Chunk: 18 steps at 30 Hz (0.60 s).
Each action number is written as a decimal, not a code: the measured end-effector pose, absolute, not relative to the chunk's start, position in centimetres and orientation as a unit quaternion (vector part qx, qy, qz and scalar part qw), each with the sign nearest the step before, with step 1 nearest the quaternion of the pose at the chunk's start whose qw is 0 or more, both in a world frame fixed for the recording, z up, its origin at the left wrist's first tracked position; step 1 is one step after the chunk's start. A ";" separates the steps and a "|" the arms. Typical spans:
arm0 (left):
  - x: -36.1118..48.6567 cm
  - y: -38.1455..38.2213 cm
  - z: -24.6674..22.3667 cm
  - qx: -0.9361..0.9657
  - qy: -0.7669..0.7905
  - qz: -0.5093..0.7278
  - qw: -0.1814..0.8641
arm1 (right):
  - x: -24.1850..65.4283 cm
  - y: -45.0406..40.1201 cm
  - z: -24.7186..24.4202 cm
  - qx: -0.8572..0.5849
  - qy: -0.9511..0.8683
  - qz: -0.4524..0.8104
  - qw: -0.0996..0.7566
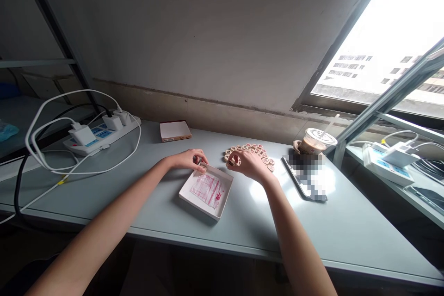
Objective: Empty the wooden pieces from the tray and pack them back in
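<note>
A: Nearest?
B: Open box (194, 202) on worktop (152, 203), pink-marked sheet (207, 189) inside. Left hand (190, 159) closed on its far left corner, thumb inside.
A: Right hand (249, 164)?
B: Half-curled at round pieces (259, 150); grip unclear.
A: Beyond?
B: Second box (175, 130), near wall (208, 110).

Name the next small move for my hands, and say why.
I'd probably close the right hand on the round piece by its fingertips. That piece sits at the near-left edge of the cluster of pieces, and the left hand is at the shallow box's far corner.
</note>
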<state>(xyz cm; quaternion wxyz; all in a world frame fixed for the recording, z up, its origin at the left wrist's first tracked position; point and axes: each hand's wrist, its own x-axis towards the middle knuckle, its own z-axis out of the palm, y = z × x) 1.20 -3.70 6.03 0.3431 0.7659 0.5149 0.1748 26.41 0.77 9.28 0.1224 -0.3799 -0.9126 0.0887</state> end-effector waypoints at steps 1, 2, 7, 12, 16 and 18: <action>1.2 -3.7 6.0 0.765 0.514 0.177 0.345 | 26.3 0.6 9.5 -0.365 -0.914 0.109 0.138; 1.2 -3.7 6.0 0.765 0.512 0.180 0.347 | 26.0 0.3 9.8 -0.345 -0.916 0.131 0.154; 1.1 -3.6 5.8 0.769 0.490 0.199 0.358 | 23.9 -1.6 9.8 -0.248 -0.936 0.167 0.186; 1.0 -3.4 5.6 0.780 0.490 0.187 0.341 | 22.5 -2.5 8.4 -0.235 -0.958 0.079 0.145; 1.0 -3.4 5.5 0.780 0.494 0.185 0.336 | 22.3 -2.4 7.8 -0.245 -0.962 0.043 0.114; 1.0 -3.5 5.6 0.781 0.494 0.182 0.335 | 22.2 -2.4 7.7 -0.246 -0.962 0.025 0.113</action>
